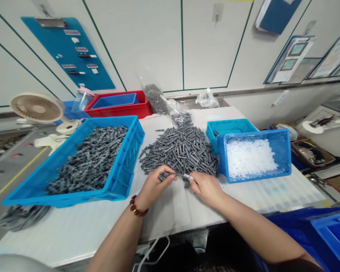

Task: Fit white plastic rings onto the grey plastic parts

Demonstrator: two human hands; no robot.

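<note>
My left hand (pixel 158 182), with a beaded bracelet at the wrist, is closed around a small grey plastic part (pixel 164 175) at the front edge of a large heap of grey parts (pixel 183 147). Thumb and forefinger of my right hand (pixel 206 186) pinch a small whitish piece (pixel 188 176) that points toward the left hand; its exact kind is unclear. Only a short gap separates the two hands' fingertips. Both hands are just above the white-covered table (pixel 172 211). The fingers partly hide what each one holds.
A blue crate (pixel 133 151) of grey parts stands at left, beside a fan (pixel 36 107). To the right, a tilted blue bin (pixel 286 155) holds small white pieces, next to a teal tray (pixel 229 124). Behind the heap are a red bin (pixel 116 111) and plastic bags (pixel 155 98).
</note>
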